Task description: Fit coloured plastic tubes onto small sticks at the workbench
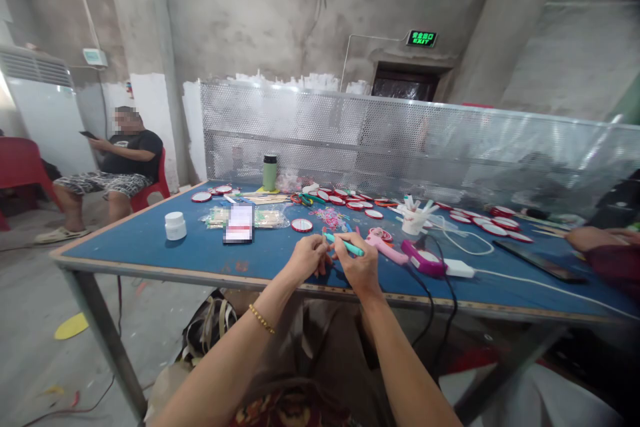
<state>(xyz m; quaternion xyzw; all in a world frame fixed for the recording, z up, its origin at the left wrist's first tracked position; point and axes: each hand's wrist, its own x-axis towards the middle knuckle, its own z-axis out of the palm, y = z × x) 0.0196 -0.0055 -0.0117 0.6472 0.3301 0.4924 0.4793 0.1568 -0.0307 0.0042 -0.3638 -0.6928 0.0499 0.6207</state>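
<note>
head view: teal pen [355, 249] is in the right hand [364, 272], over the near edge of the blue bench [133, 250], centre of frame. right fingers nearly closed, pinched round the barrel. left hand [306, 257] just beside it at 8 o'clock, fingers curled in, tips bunched near the pen's far end; can't tell if they grip something small.

handling, my guess: light, stiff, probably smooth plastic, so could slip or roll if held loosely. not very fragile, though any fine tip would be the weak spot. best hold is the middle of the barrel, a thumb-and-finger pinch, keeping off the ends.

looks: slim, straight, plain bright teal, tilted, one end to 10 o'clock, the other to 4. tip detail too small to tell, middle hidden by fingers.

around the pen: pink glue gun [393, 251] at 3 o'clock, white cup [413, 223] of pens at 2, small colourful bits [329, 218] near 11, red-rimmed disc [301, 225] near 10.
</note>
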